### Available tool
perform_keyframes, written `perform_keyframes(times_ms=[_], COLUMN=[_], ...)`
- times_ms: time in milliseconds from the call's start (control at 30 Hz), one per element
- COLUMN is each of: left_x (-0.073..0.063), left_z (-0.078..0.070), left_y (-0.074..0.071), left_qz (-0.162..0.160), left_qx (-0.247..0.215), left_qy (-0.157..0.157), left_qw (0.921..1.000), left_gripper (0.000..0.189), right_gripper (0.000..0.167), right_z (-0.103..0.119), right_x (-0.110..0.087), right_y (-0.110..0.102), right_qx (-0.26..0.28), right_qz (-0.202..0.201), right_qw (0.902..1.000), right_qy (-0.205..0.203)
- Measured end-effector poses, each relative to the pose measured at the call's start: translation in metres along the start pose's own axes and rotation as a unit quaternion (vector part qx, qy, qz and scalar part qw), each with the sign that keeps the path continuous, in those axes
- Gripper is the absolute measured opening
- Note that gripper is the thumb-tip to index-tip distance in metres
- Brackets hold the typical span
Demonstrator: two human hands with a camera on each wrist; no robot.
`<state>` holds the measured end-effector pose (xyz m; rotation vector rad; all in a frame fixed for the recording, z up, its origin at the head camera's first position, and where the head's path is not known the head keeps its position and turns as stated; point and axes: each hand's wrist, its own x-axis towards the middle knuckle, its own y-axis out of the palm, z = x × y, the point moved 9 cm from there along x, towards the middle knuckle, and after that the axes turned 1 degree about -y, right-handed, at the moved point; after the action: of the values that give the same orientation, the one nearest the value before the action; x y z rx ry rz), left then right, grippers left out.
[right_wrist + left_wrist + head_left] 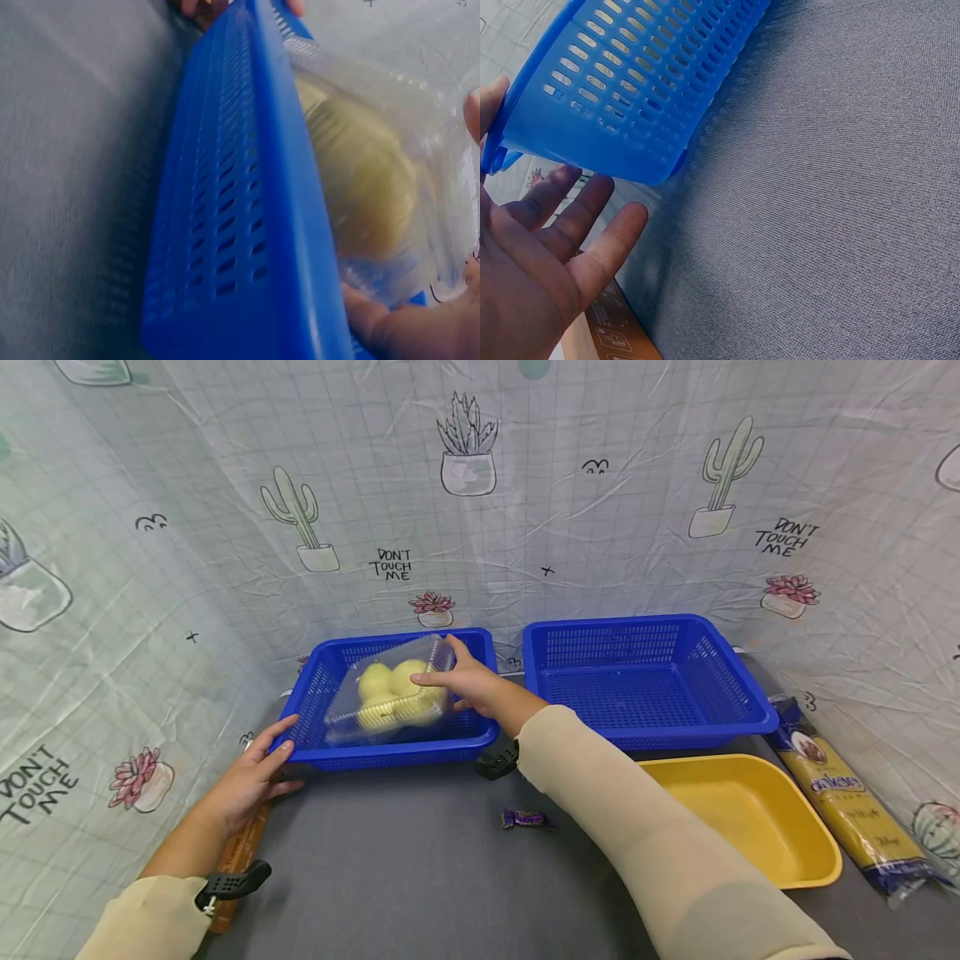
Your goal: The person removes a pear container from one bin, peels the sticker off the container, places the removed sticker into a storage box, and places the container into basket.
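A clear plastic box of pale yellow-green round fruit (390, 689) lies tilted in the left blue basket (390, 755), its right end raised toward the rim. My right hand (474, 681) grips that right end, with the thumb over the top and other fingers lower down its side. At the basket's near left corner, my left hand (243, 781) holds the rim. In the left wrist view the basket wall (622, 97) comes between the thumb and the spread fingers (615, 240). The right wrist view shows the fruit box (367, 180) just inside the rim.
Right of it stands a second blue basket (652, 739), with a yellow tub (731, 777) in front. A yellow and blue packet (855, 802) lies far right. A small purple-wrapped sweet (525, 818) is on the grey table (390, 868). An orange-brown box (243, 852) lies under my left forearm.
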<state>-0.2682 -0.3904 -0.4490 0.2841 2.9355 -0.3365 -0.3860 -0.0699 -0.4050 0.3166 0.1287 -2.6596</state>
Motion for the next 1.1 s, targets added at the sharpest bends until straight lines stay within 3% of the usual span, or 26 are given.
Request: perform_keyframes(times_ms=[233,400,700,1100], left_x=[0.001,0.003,0.002,0.001], left_z=[-0.001,0.0,0.002,0.002], left_y=[0.0,-0.001,-0.002,-0.002], left_qz=[0.001,-0.001,-0.005,-0.003], left_qx=[0.007,0.004,0.003,0.01], left_qy=[-0.002,-0.003,-0.006,-0.005], left_qw=[1.0,1.0,1.0,0.9999], left_gripper=[0.06,0.06,0.06,0.062], right_gripper=[0.132,0.139,0.124,0.115], right_z=[0.001,-0.002,0.004,0.013], right_x=[-0.002,0.003,0.018,0.027], right_y=[0.007,0.007,0.005,0.014], right_qx=[-0.053,-0.087,-0.095,-0.116], right_qz=[0.068,0.073,0.05,0.065], right_qw=[0.9961,0.9933,0.9926,0.9878], right_qy=[-0.016,-0.018,-0.056,-0.082])
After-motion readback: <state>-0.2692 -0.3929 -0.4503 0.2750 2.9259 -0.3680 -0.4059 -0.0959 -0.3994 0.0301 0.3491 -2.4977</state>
